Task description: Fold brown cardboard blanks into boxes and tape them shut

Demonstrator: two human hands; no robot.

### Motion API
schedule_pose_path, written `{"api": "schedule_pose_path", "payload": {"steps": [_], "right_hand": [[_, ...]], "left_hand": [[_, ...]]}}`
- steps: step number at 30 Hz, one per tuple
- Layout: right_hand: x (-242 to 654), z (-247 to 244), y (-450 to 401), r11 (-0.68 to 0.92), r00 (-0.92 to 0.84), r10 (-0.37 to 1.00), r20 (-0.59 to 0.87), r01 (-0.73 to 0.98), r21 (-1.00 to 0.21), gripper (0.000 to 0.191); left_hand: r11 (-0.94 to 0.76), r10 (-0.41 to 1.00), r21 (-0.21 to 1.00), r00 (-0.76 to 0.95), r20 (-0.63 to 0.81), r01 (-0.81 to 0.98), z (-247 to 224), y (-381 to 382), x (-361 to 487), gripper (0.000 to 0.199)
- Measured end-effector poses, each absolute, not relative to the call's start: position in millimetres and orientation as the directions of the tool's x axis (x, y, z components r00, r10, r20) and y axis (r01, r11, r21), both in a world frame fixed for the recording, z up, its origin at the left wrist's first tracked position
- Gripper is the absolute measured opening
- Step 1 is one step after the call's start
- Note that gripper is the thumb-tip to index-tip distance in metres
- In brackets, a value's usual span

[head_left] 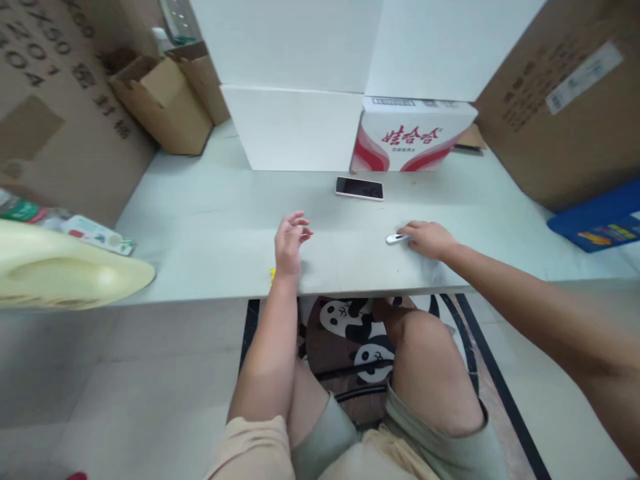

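Note:
My right hand (425,239) rests low over the white table, its fingers closed on one end of a small, slim white object with a dark patch (394,239). That object lies against or just above the tabletop; its other end is under my fingers. My left hand (291,241) is at the table's near side, fingers loosely bent and apart, with nothing in them. Beside my left wrist a bit of something small and yellow (273,274) peeks out, mostly hidden by the arm. A phone (360,189) with a dark screen lies beyond and between both hands.
White boxes (300,130) and a red-and-white printed carton (407,137) line the back of the table (200,233). Large cardboard boxes stand at both sides. A pale yellow plastic item (75,267) juts in at left; a blue package (600,217) lies at right.

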State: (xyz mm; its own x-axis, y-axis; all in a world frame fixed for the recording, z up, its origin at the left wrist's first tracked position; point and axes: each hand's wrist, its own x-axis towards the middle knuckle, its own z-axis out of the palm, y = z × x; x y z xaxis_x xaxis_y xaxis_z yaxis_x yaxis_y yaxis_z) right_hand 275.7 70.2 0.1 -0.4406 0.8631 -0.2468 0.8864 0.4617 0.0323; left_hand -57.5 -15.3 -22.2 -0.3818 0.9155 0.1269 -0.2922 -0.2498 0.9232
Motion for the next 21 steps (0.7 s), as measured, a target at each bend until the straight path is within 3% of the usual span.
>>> {"api": "schedule_pose_path", "payload": {"steps": [4, 7, 12, 21], "right_hand": [[255, 14, 72, 0.48, -0.42, 0.851, -0.316, 0.865, 0.143, 0.037], [227, 26, 72, 0.498, -0.438, 0.845, -0.306, 0.853, 0.155, 0.035], [146, 44, 75, 0.585, -0.558, 0.803, -0.21, 0.805, 0.098, 0.024], [-32, 54, 87, 0.728, -0.729, 0.668, -0.149, 0.682, -0.074, 0.007]], "left_hand": [[-0.22, 0.921, 0.939, -0.373, 0.11, -0.266, -18, -23, -74, 0.034], [-0.221, 0.902, 0.933, -0.424, 0.084, -0.285, -13, -31, -90, 0.03], [-0.236, 0.844, 0.886, -0.536, -0.017, -0.4, -4, -41, -112, 0.025], [-0.276, 0.801, 0.745, -0.573, -0.171, -0.608, 8, -53, -135, 0.019]]}}
